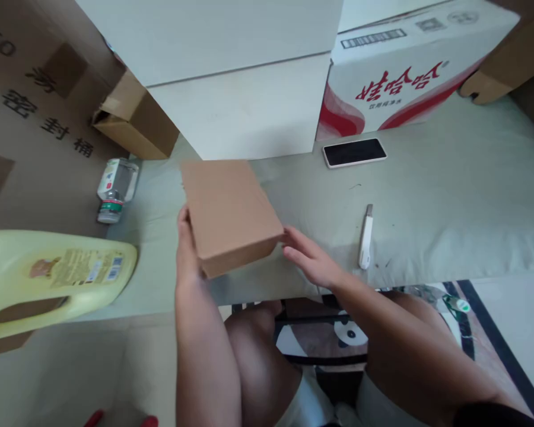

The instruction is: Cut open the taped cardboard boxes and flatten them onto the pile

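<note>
A plain brown cardboard box (pixel 234 207) is in front of me, tilted, over the pale green cloth. My left hand (pixel 187 249) grips its left side, with the fingertips hidden behind the box. At the box's near right corner is my right hand (pixel 311 258), its fingers stretched out and the thumb apart. Those fingertips are touching the corner or just beside it; I cannot tell which. To the right of that hand, a white utility knife (pixel 365 237) lies on the cloth with its blade end pointing away from me.
A phone (pixel 355 153) lies beyond the knife. White boxes (pixel 249 112) and a red-and-white carton (pixel 391 89) stand behind. On the left are a small open carton (pixel 137 118), a clear bottle (pixel 118 190), a yellow jug (pixel 93 273) and a large printed carton (pixel 22 160).
</note>
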A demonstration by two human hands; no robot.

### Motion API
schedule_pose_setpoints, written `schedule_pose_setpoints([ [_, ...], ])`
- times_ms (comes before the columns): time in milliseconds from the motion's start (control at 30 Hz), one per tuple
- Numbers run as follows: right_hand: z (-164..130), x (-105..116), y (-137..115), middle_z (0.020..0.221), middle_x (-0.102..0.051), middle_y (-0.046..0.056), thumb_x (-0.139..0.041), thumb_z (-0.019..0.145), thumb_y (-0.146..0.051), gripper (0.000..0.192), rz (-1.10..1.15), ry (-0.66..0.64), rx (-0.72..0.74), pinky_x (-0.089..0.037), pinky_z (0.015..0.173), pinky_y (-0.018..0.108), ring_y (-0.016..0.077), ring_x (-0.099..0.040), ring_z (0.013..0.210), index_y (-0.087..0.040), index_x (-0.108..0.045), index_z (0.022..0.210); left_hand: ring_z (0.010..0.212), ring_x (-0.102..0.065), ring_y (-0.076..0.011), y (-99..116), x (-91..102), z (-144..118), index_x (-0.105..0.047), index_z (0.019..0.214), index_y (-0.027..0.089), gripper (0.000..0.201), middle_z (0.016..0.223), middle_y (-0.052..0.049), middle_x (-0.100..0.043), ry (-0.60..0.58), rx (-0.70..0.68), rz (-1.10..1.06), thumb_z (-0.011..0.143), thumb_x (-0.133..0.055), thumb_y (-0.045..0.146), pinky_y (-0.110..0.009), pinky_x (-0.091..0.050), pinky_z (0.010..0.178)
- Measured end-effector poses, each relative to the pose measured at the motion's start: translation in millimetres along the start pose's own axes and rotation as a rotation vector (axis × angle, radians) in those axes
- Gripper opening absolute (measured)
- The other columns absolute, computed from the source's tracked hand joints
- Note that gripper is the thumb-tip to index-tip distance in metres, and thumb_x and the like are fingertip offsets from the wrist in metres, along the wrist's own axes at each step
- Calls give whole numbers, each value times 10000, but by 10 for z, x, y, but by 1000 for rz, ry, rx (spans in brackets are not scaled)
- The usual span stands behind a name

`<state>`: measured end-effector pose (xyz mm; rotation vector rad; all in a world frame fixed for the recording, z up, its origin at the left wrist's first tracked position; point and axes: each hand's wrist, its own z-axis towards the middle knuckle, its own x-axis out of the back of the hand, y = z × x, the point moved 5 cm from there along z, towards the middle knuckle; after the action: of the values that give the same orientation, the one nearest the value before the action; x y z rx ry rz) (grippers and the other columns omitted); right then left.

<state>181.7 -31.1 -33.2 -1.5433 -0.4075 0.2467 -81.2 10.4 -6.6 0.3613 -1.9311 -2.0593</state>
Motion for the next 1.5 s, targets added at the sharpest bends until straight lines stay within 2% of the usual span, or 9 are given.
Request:
schedule_pose_setpoints([
  [167, -135, 129, -497, 1553, -559, 92, -522, 980, -663, 548, -4, 139, 305, -357, 1265, 540, 284, -436, 1529, -323, -614, 1400, 1114, -710, -297, -55, -387, -183, -704, 1000, 271, 669, 1123, -94, -767, -85, 223, -349, 777, -528, 877, -395, -620, 834],
  [400, -282, 527, -816, 1026, -734, 55, -528, 995, -497, 305, -117, 631, 468, -335, 1286, 587, 279, -666, 1220, -282, -630, 804, 901, -731, -260, -3, -833, -347, -710, 935, 250, 349, 988, -92, -776, -364, 496, -455, 727, -647, 524, -352, -604, 680],
  [600, -239, 640, -690, 1394, -563, 90, -603, 892, -387, 176, -178, 710, 397, -383, 1240, 566, 307, -450, 1479, -301, -608, 1045, 913, -755, -315, -208, -975, -387, -734, 975, 212, 549, 972, -147, -781, -452, 593, -317, 779, -611, 711, -399, -624, 674],
  [700, -192, 681, -579, 1493, -508, 90, -604, 847, -283, 307, -134, 639, 334, -395, 1225, 544, 297, -441, 1488, -305, -591, 1152, 1011, -742, -301, -354, -890, -294, -741, 1014, 209, 438, 1031, -128, -777, -360, 431, -28, 738, -777, 548, -392, -626, 796],
  [833, -92, 648, -465, 1505, -563, 96, -577, 861, -239, 239, -150, 439, 242, -408, 1208, 539, 290, -521, 1431, -267, -653, 1086, 1348, -600, -300, -143, -765, -198, -678, 1281, 283, 595, 1395, -114, -665, -165, -84, 187, 765, -783, 559, -443, -521, 1095],
  [967, -70, 640, -464, 1508, -591, 76, -566, 872, -280, 202, -165, 376, 243, -468, 1140, 494, 281, -553, 1402, -263, -687, 1034, 1529, -414, -321, 130, -919, -283, -732, 1190, 318, 476, 1599, -62, -499, -375, -400, 167, 868, -641, 657, -479, -394, 1232],
  [1133, -376, 1070, -403, 802, -697, 46, -538, 891, -347, 200, -639, 706, -69, -519, 704, 364, 218, -640, 718, -246, -668, 1004, 1519, -399, -330, 162, -1009, -308, -754, 1066, 292, 411, 1566, -52, -515, -333, -450, 150, 889, -576, 618, -486, -358, 1261],
  [1300, -774, 1187, -80, 822, -754, 124, -607, 877, -465, 599, -1109, 391, -617, -455, 587, 375, 281, -630, 607, -212, -590, 1419, 1505, -407, -320, 137, -1149, -367, -762, 1057, 290, 316, 1548, -54, -526, -290, -461, 115, 887, -598, 500, -489, -349, 1263],
  [1500, -1082, 1098, -112, 727, -676, 23, -459, 895, -239, 436, -660, 519, -384, -530, 635, 370, 230, -660, 641, -235, -628, 1297, 1493, -436, -317, 188, -1244, -496, -744, 1117, 251, 411, 1560, -109, -501, -247, -503, 189, 947, -536, 562, -486, -359, 1249],
])
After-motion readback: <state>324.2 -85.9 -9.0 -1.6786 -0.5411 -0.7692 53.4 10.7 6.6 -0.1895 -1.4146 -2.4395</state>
